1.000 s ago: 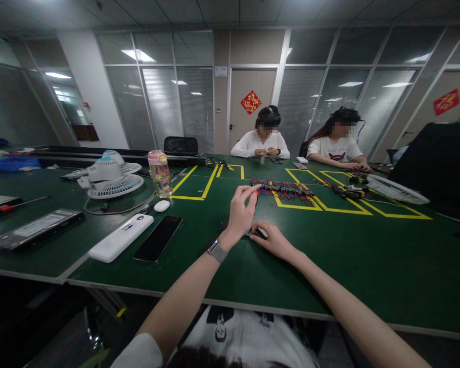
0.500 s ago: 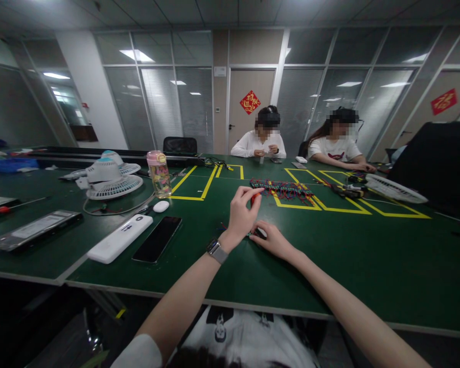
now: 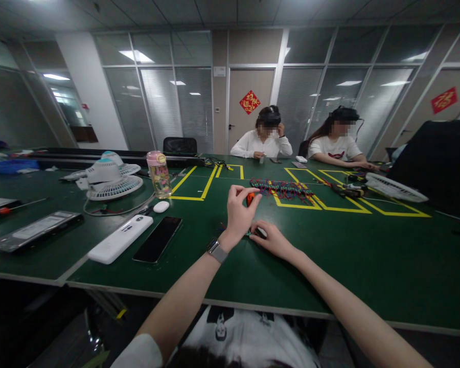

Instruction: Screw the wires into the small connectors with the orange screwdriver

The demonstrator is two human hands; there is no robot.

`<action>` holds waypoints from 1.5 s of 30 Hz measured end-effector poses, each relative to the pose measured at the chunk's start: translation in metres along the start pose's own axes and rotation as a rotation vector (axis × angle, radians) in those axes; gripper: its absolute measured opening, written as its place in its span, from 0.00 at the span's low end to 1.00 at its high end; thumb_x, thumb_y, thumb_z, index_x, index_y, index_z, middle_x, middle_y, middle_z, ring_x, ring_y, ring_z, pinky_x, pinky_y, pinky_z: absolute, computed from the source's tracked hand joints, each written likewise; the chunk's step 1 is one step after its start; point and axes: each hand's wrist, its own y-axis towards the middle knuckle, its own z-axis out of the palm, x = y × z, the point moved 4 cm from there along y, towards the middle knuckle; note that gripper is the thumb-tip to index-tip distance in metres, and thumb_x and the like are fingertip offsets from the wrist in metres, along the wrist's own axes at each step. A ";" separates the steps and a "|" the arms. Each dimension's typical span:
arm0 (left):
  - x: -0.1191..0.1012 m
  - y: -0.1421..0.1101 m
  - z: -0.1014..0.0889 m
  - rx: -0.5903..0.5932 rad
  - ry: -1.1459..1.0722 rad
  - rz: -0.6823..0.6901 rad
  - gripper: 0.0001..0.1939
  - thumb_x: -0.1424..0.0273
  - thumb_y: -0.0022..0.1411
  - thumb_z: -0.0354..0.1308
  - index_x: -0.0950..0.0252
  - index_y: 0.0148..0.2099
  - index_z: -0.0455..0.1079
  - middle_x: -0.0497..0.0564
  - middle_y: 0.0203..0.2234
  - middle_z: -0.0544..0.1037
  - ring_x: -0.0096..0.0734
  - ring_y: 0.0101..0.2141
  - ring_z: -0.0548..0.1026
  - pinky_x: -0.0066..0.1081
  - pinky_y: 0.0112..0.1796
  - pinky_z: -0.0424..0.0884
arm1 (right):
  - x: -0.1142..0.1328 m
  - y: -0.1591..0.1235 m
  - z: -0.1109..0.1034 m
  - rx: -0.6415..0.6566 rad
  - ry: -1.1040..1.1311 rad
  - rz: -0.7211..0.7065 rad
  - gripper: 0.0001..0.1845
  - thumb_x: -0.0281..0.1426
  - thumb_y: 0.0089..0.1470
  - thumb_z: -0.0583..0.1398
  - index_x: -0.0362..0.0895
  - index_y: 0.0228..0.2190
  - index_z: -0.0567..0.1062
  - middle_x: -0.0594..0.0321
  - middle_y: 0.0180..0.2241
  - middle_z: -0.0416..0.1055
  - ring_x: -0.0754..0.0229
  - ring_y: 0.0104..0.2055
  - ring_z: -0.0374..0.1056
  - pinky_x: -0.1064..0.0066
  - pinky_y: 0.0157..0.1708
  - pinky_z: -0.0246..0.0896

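My left hand, with a watch on its wrist, is raised over the table. Thumb and fingers pinch the orange-and-black handle of a screwdriver; its shaft is hidden behind the hand. Just below, my right hand rests on the table with its fingertips closed on a small green circuit board. Thin wires stick out to the left of the board, and most of it is covered by my hands. Beyond them lies a long row of similar small boards with red and blue wires.
To my left are a black phone, a white power bank, a white oval case, a pink-lidded bottle and white fans. Yellow tape marks the green table. Two people sit opposite.
My left fingers have shifted slightly around the screwdriver handle, showing more of its orange. My right hand stays in place. One person opposite has raised a hand to their head.
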 end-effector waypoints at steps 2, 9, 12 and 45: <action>0.001 0.000 0.000 0.014 -0.027 -0.004 0.09 0.70 0.61 0.56 0.62 0.42 0.75 0.52 0.37 0.69 0.30 0.40 0.70 0.30 0.45 0.67 | -0.001 0.000 0.000 -0.001 -0.004 0.000 0.02 0.29 0.52 0.60 0.43 0.30 0.70 0.61 0.33 0.71 0.59 0.36 0.67 0.68 0.39 0.62; 0.004 0.000 0.006 0.109 -0.088 -0.001 0.14 0.73 0.65 0.49 0.62 0.49 0.71 0.51 0.37 0.74 0.29 0.39 0.72 0.31 0.44 0.68 | 0.000 0.000 0.000 0.001 -0.001 0.007 0.02 0.29 0.52 0.60 0.44 0.30 0.70 0.61 0.33 0.71 0.59 0.36 0.67 0.67 0.39 0.61; 0.003 -0.001 0.004 0.055 0.001 0.007 0.10 0.69 0.61 0.56 0.61 0.45 0.73 0.50 0.35 0.70 0.30 0.38 0.71 0.31 0.43 0.68 | 0.000 0.000 -0.001 0.003 0.003 0.004 0.02 0.29 0.52 0.60 0.44 0.30 0.70 0.61 0.33 0.71 0.59 0.35 0.67 0.67 0.38 0.62; 0.002 0.001 0.002 0.034 -0.046 -0.018 0.08 0.70 0.60 0.57 0.62 0.42 0.74 0.49 0.33 0.69 0.29 0.36 0.71 0.29 0.42 0.68 | 0.002 0.000 -0.002 0.025 0.007 -0.019 0.03 0.28 0.52 0.60 0.44 0.32 0.73 0.59 0.35 0.72 0.57 0.39 0.68 0.65 0.42 0.62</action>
